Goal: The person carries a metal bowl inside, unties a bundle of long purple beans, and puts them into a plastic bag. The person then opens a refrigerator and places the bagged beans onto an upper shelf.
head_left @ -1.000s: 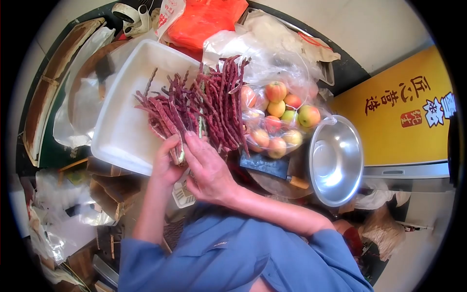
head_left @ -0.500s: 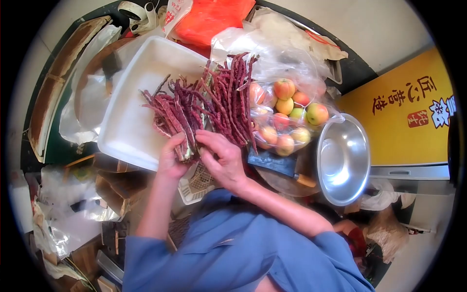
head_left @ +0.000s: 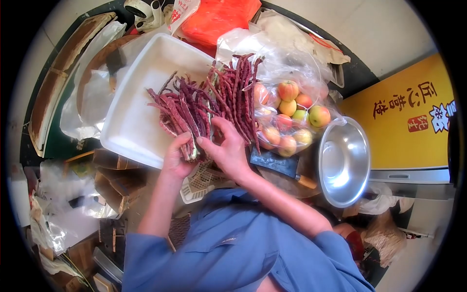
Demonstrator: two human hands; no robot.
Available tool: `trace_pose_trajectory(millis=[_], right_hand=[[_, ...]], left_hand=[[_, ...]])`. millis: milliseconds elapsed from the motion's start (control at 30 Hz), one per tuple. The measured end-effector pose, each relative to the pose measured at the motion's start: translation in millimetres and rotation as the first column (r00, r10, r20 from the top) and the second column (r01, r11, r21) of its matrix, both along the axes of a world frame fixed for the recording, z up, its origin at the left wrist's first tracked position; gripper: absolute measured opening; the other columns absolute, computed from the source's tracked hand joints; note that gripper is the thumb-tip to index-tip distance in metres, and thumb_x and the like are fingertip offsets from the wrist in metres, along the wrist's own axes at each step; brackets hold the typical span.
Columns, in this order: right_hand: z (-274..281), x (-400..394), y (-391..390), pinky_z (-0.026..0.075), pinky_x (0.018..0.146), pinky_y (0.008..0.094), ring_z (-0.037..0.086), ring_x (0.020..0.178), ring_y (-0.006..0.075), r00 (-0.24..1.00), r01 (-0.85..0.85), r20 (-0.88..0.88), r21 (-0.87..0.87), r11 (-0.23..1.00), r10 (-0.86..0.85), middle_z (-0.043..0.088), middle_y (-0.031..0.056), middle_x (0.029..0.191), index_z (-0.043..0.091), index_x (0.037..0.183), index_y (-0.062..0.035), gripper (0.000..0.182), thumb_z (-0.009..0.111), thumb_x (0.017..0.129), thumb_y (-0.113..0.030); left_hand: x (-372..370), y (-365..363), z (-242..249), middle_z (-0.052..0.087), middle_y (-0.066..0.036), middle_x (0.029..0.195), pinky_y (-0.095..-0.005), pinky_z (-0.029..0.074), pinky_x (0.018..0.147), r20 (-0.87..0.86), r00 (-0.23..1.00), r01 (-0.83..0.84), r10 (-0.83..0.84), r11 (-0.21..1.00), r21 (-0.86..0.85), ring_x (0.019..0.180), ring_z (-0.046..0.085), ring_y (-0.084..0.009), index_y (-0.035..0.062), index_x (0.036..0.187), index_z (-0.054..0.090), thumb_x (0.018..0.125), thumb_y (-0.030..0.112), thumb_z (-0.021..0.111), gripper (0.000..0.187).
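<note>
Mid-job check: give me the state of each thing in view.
Left hand: closed around the held beans
Right hand: thumb and forefinger apart, beside that bunch
Held beans: bunched together
Other beans: loosely piled, unheld
White tub: uncovered
Clear bag: around the apples
Cleaver: lying flat, unheld
Steel basin: uncovered
</note>
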State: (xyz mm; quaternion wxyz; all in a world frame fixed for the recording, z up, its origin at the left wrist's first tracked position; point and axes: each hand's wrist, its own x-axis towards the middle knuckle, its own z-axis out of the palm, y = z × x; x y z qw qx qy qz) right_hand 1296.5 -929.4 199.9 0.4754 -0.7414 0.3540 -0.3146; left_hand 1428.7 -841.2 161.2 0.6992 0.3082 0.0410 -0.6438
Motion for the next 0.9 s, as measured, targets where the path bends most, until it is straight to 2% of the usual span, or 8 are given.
trace_pose_trajectory(millis=[67,133,367,467,533,667,767,900], right_hand=[[3,-1,-1,0.048,0.084,0.0282,0.059,0.098,0.0158,1.000,-0.007,0.004,0.110,0.994,0.007,0.060,0.0126,0.116,0.055,0.119,0.0050,0.051,0.074,0.079,-0.020],[9,-2,-1,0.047,0.086,0.0273,0.058,0.099,0.0141,0.995,-0.078,0.092,0.389,0.918,0.046,0.062,0.0117,0.112,0.055,0.120,0.0065,0.052,0.075,0.080,-0.021],[3,4,-9,0.046,0.090,0.0296,0.059,0.101,0.0159,0.973,-0.144,0.231,0.594,0.791,0.003,0.063,0.0123,0.111,0.051,0.125,0.0072,0.057,0.075,0.079,-0.018],[2,6,-15,0.046,0.091,0.0309,0.059,0.102,0.0169,0.980,-0.144,0.192,0.502,0.853,0.052,0.063,0.0127,0.111,0.050,0.126,0.0068,0.059,0.076,0.078,-0.016],[-8,7,-17,0.047,0.090,0.0312,0.059,0.102,0.0182,0.997,-0.082,0.011,0.128,0.988,0.082,0.063,0.0127,0.111,0.050,0.126,0.0061,0.060,0.077,0.076,-0.015],[1,9,-17,0.049,0.084,0.0291,0.061,0.094,0.0155,0.997,-0.081,-0.002,-0.044,0.996,0.081,0.065,0.0115,0.102,0.053,0.123,0.0055,0.054,0.074,0.076,-0.011],[13,8,-18,0.048,0.081,0.0260,0.060,0.088,0.0119,0.974,-0.162,0.218,0.467,0.869,0.065,0.065,0.0069,0.097,0.055,0.120,0.0054,0.043,0.067,0.081,-0.007],[-3,10,-20,0.049,0.074,0.0247,0.059,0.082,0.0108,0.966,-0.103,0.253,0.544,0.833,-0.046,0.064,0.0054,0.092,0.057,0.117,0.0052,0.035,0.063,0.085,-0.007]], left_hand=[[-2,0,1,0.067,-0.009,0.106,-0.0395,0.054,0.079,0.000,1.000,-0.026,0.026,1.000,-0.007,0.093,0.065,-0.0234,0.0078,0.116,0.059,0.082,0.027,0.064,0.039],[-3,-1,1,0.067,-0.009,0.105,-0.0401,0.054,0.079,-0.020,0.999,-0.035,0.034,0.999,-0.035,0.092,0.065,-0.0238,0.0075,0.116,0.059,0.082,0.027,0.064,0.040],[-1,1,-7,0.066,-0.009,0.109,-0.0430,0.052,0.085,-0.020,1.000,-0.013,0.012,0.999,-0.047,0.096,0.064,-0.0244,0.0068,0.120,0.057,0.082,0.026,0.066,0.044],[-6,0,9,0.066,-0.010,0.103,-0.0392,0.053,0.082,-0.024,0.999,-0.027,0.026,0.999,-0.026,0.092,0.065,-0.0223,0.0035,0.117,0.057,0.084,0.020,0.063,0.038],[-10,0,14,0.066,-0.009,0.101,-0.0388,0.054,0.080,-0.029,0.998,-0.057,0.059,0.996,0.072,0.091,0.065,-0.0217,0.0039,0.116,0.057,0.085,0.019,0.063,0.035],[5,2,-24,0.066,-0.011,0.107,-0.0445,0.052,0.085,0.047,0.999,-0.005,0.003,0.999,0.045,0.095,0.065,-0.0256,0.0056,0.121,0.055,0.083,0.024,0.066,0.044],[5,2,-17,0.066,-0.012,0.108,-0.0455,0.051,0.090,0.012,0.999,0.040,-0.040,0.999,-0.004,0.097,0.064,-0.0269,0.0044,0.122,0.055,0.083,0.023,0.065,0.045],[-3,2,-5,0.065,-0.014,0.109,-0.0452,0.050,0.092,-0.076,0.997,-0.031,0.024,0.995,-0.092,0.099,0.064,-0.0280,0.0022,0.123,0.054,0.082,0.024,0.065,0.048]])
